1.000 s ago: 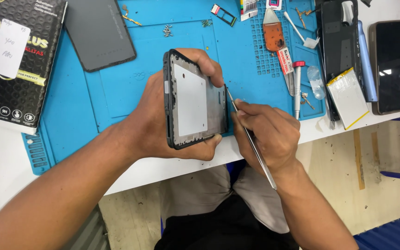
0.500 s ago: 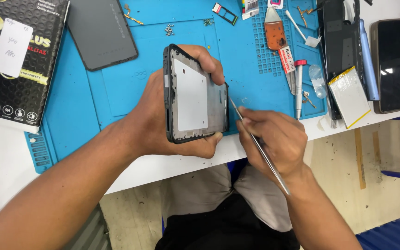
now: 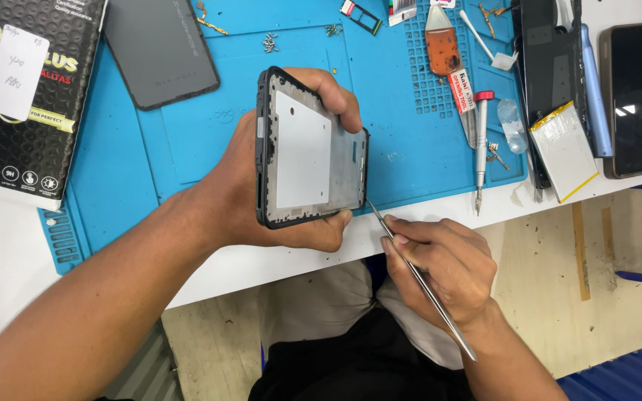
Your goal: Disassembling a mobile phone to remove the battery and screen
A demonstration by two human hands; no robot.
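A phone repair workbench: a blue silicone repair mat (image 3: 417,141) covers the white table (image 3: 9,252), strewn with loose screws (image 3: 270,42), a red-capped precision screwdriver (image 3: 481,148), a flat battery (image 3: 564,151), a SIM tray (image 3: 360,16) and dismantled phones (image 3: 635,96).

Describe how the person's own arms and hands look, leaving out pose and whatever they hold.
Both forearms are bare as far as the picture shows: no sleeve reaches the wrists. The left hand and the right hand wear no gloves, and no ring, watch or wrist strap shows on either. The fingernails are short and plain. No markings show on either arm.
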